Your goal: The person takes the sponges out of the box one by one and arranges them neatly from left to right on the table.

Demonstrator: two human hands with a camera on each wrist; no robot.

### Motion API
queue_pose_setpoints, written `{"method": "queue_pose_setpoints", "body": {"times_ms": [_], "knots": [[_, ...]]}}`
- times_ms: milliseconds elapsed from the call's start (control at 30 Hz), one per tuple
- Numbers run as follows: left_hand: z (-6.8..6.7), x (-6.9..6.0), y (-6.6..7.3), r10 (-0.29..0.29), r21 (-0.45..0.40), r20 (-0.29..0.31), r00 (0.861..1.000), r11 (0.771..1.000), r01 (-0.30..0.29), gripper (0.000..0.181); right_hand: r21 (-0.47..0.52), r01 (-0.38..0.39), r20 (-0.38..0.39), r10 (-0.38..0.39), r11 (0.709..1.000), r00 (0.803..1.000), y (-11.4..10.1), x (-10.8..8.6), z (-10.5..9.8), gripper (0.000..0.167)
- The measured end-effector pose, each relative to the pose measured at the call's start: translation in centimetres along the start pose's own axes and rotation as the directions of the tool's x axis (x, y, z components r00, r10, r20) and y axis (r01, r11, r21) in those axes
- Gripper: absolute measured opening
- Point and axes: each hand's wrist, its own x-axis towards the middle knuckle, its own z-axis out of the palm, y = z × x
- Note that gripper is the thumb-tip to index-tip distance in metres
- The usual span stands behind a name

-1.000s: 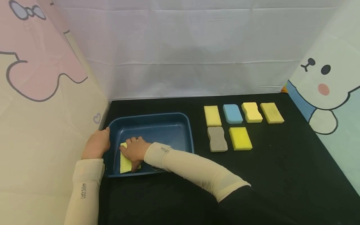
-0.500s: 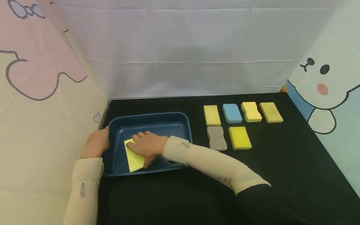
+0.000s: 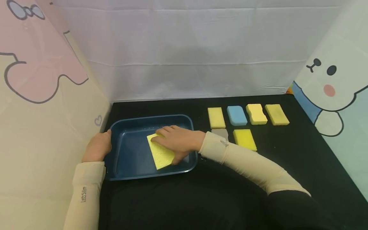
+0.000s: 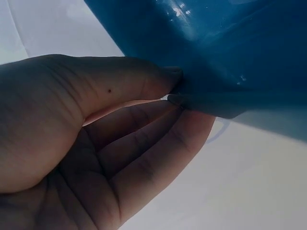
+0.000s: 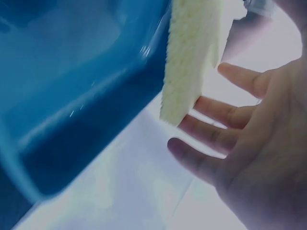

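Note:
At the left, my left hand (image 3: 97, 145) grips the rim of a dark blue rectangular tray (image 3: 143, 118). In the left wrist view the thumb and fingers pinch the blue rim (image 4: 225, 103) from both sides. My right hand (image 3: 178, 140) is over the right half of the tray, its fairly straight fingers resting on a yellow sponge (image 3: 159, 156). The right wrist view has the fingertips (image 5: 192, 120) touching the back of the sponge (image 5: 184, 72), whose other side faces the tray interior (image 5: 72, 86). In that view the thumb cannot be made out.
Right of the tray, several sponges lie in two rows on the black tabletop (image 3: 172, 204): yellow ones (image 3: 216, 117), a blue one (image 3: 237, 115) and a grey one (image 3: 220, 133) partly behind the right sleeve (image 3: 244, 155). Cloth walls (image 3: 184, 48) stand at the back and sides.
My right hand and the yellow sponge have moved from the tray's left side rightwards and slightly back. My left hand stays on the left rim.

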Motion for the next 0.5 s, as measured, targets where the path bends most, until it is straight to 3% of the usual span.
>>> {"method": "queue_pose_setpoints", "body": {"times_ms": [233,500], "knots": [[-0.2,0.1,-0.1,-0.007,-0.004,0.009,1.000,1.000,0.007,0.046,-0.013,-0.006,-0.029,0.006,1.000,1.000,2.7,-4.9,0.3,0.110],[-0.3,-0.1,0.1,-0.024,-0.015,0.033,0.999,1.000,0.025,0.047,-0.007,-0.025,-0.123,0.024,1.000,0.992,4.5,-10.0,1.7,0.109]]}}
